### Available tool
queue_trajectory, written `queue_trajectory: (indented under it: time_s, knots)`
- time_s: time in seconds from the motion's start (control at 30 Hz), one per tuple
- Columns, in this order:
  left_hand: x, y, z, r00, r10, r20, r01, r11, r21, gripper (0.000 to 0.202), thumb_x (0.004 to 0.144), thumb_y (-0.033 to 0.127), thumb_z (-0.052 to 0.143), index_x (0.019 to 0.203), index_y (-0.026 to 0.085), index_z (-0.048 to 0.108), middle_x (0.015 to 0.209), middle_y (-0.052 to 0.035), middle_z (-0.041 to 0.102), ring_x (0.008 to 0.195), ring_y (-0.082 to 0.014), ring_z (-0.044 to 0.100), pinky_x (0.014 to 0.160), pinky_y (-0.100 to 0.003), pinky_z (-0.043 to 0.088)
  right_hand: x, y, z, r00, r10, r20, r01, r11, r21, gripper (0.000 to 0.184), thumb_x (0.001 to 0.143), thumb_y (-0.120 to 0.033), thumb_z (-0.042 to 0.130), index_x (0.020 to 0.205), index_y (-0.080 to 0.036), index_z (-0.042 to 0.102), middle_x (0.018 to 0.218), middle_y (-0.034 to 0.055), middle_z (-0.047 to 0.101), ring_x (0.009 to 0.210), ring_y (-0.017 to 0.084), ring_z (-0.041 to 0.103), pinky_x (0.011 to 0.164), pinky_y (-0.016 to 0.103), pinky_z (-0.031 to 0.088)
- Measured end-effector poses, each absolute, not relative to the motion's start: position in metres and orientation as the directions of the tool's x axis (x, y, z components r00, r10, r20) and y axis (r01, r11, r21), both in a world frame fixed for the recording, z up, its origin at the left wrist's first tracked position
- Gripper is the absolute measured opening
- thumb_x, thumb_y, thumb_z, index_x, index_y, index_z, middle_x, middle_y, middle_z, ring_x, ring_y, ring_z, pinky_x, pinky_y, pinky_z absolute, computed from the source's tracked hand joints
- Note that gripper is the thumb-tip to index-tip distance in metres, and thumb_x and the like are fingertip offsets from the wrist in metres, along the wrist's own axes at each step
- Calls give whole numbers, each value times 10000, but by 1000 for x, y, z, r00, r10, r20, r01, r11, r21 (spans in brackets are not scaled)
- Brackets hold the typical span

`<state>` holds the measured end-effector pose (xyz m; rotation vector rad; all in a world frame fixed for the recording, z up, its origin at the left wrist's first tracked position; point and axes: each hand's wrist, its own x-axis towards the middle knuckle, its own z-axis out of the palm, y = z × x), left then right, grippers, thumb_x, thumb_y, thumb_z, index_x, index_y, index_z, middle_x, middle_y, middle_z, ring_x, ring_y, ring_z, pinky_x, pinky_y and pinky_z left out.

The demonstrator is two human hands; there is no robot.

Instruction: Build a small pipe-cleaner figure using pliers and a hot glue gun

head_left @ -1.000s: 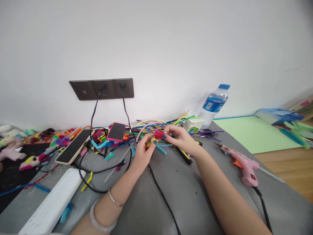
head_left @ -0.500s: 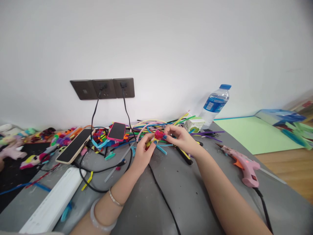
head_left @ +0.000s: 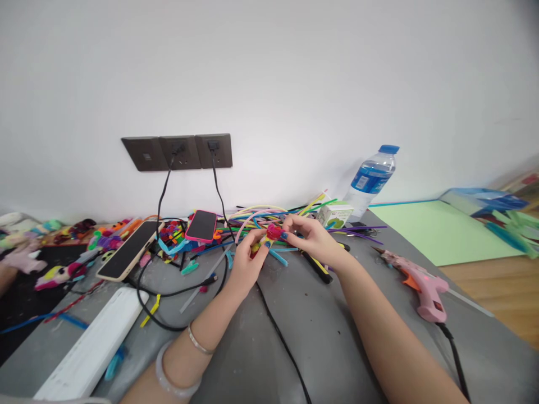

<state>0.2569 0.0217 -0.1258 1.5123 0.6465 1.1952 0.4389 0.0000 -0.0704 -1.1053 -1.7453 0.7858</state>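
Observation:
Between my two hands is a small fuzzy pink-and-yellow pipe cleaner figure (head_left: 274, 231), held above the grey table (head_left: 332, 348). My left hand (head_left: 249, 259) is closed around its lower, yellow part. The thumb and forefinger of my right hand (head_left: 309, 238) pinch at its pink upper end. Fingers hide much of the figure's shape. Just behind my hands lies a heap of loose pipe cleaners (head_left: 263, 212) in many colours. Black-and-yellow pliers handles (head_left: 316, 268) rest under my right wrist.
A pink glue gun (head_left: 425, 283) lies at the right, its cord running forward. A water bottle (head_left: 370, 177) and a small box (head_left: 336, 213) stand at the back. Left are two phones (head_left: 130, 251) (head_left: 202, 225), a white power strip (head_left: 90, 348), black cables and fuzzy figures (head_left: 61, 275).
Both hands keep almost the same place and grip on the figure. At the far left edge, another person's hand and forearm have shifted slightly beside a pale pink figure.

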Motion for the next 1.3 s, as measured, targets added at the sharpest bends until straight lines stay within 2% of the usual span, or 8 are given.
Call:
queue_trajectory:
  time_s: [0.67, 0.87, 1.07, 1.3]
  knots:
    - [257, 22, -126, 359, 866, 349, -192, -298, 935, 269, 896, 359, 607, 1109, 195, 636, 1172, -93, 699, 1132, -233, 637, 962, -330, 497, 441, 1, -74, -207, 914, 348, 345, 401, -849, 92, 839, -238, 582, 772, -195, 535, 729, -5, 515, 679, 141, 450, 636, 272, 364]
    - [257, 23, -127, 343, 874, 344, -188, -295, 937, 259, 888, 343, 620, 1101, 195, 639, 1152, -88, 708, 1076, -221, 659, 944, -325, 503, 442, 1, -75, -214, 914, 344, 338, 399, -852, 89, 846, -233, 570, 778, -192, 532, 740, -5, 514, 689, 139, 457, 641, 268, 362]
    - [257, 22, -127, 348, 867, 356, -205, -300, 932, 237, 893, 320, 610, 1093, 197, 641, 1160, -90, 705, 1121, -228, 643, 945, -322, 505, 440, 1, -73, -212, 916, 341, 341, 396, -853, 89, 843, -234, 578, 778, -195, 532, 731, -10, 510, 677, 136, 449, 637, 268, 361]
    - [257, 23, -129, 351, 870, 347, -200, -293, 935, 230, 896, 288, 604, 1105, 196, 635, 1150, -82, 706, 1070, -203, 655, 942, -307, 497, 440, 1, -72, -208, 914, 348, 349, 402, -847, 100, 849, -242, 571, 772, -191, 534, 723, -7, 516, 668, 134, 450, 630, 267, 365]
